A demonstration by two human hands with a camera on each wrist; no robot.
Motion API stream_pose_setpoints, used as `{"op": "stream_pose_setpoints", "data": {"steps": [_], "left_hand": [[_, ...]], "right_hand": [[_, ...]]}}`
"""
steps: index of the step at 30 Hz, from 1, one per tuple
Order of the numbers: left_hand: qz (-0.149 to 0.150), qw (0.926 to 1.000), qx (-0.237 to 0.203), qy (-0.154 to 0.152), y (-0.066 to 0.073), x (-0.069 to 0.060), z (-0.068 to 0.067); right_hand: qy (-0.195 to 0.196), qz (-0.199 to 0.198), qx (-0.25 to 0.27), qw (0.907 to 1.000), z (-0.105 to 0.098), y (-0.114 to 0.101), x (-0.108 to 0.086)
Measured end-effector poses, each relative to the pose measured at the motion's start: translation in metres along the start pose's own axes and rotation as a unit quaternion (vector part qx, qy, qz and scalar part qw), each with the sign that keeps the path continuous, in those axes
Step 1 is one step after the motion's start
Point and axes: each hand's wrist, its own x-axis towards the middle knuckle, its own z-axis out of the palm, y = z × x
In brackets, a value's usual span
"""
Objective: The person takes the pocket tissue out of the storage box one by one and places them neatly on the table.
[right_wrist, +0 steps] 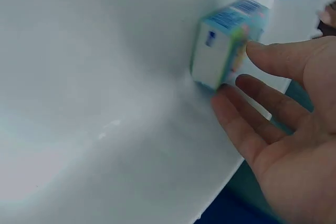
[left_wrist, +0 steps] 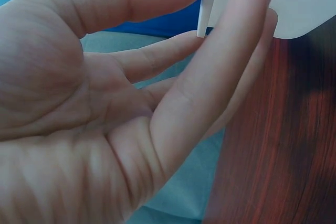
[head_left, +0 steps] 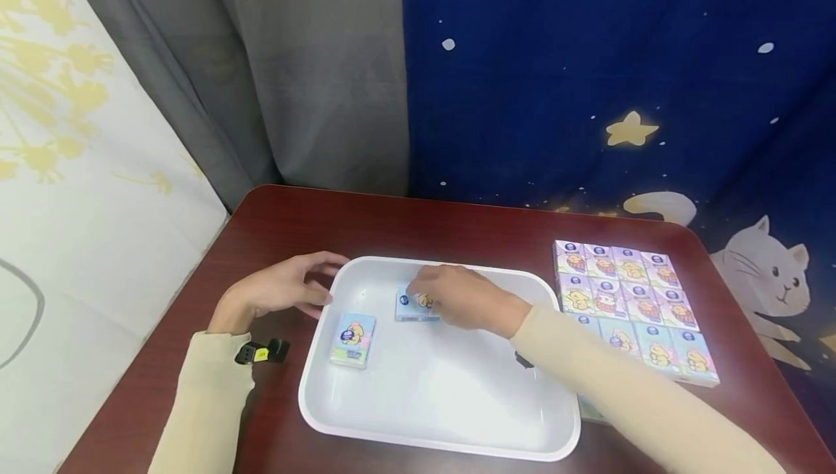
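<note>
A white rectangular tray (head_left: pixel 451 394) lies on the table. Inside it, one small pastel pack with a cartoon animal (head_left: pixel 405 308) lies flat under my right hand (head_left: pixel 465 298). In the right wrist view, the extended thumb and fingertips of that hand (right_wrist: pixel 283 114) touch the face and a corner of this pack (right_wrist: pixel 223 45), spread rather than closed round it. A second blue pack (head_left: pixel 353 341) lies near the tray's left wall. Outside that wall, my left hand (head_left: pixel 287 285) touches the rim with loosely bent fingers; the left wrist view shows its fingertips at the white rim (left_wrist: pixel 208 6).
On the right of the table, rows of similar purple and blue packs (head_left: pixel 632 296) stand close together; the right forearm hides some of them. Behind the dark red table (head_left: pixel 418 223) hang a grey curtain (head_left: pixel 320 67) and a blue starry curtain (head_left: pixel 522 96).
</note>
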Motion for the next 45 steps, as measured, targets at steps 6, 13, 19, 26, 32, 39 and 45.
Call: {"op": "stream_pose_setpoints", "data": {"steps": [6, 13, 19, 26, 32, 39, 45], "left_hand": [[-0.001, 1.0000, 0.002, 0.002, 0.001, 0.000, 0.000], [0.004, 1.0000, 0.002, 0.001, 0.000, 0.000, -0.001], [0.002, 1.0000, -0.004, -0.001, -0.001, -0.001, -0.001], [0.000, 1.0000, -0.006, 0.000, -0.001, -0.001, -0.001], [0.005, 1.0000, 0.000, -0.001, 0.000, -0.001, -0.001], [0.009, 1.0000, -0.003, -0.002, -0.002, -0.001, -0.002], [0.009, 1.0000, -0.002, -0.001, -0.002, -0.001, -0.002]], "right_hand": [[-0.010, -0.018, -0.021, 0.9996, 0.007, -0.006, 0.004], [-0.024, 0.015, -0.008, 0.9996, 0.008, -0.012, 0.000], [-0.048, 0.026, 0.006, 0.9985, 0.008, -0.018, -0.004], [-0.057, 0.016, 0.021, 0.9980, -0.003, -0.017, -0.015], [-0.037, 0.021, 0.077, 0.9962, -0.023, -0.008, -0.035], [0.003, 0.029, 0.174, 0.9843, -0.045, 0.016, -0.069], [0.046, 0.081, 0.243, 0.9655, -0.054, 0.036, -0.113]]}}
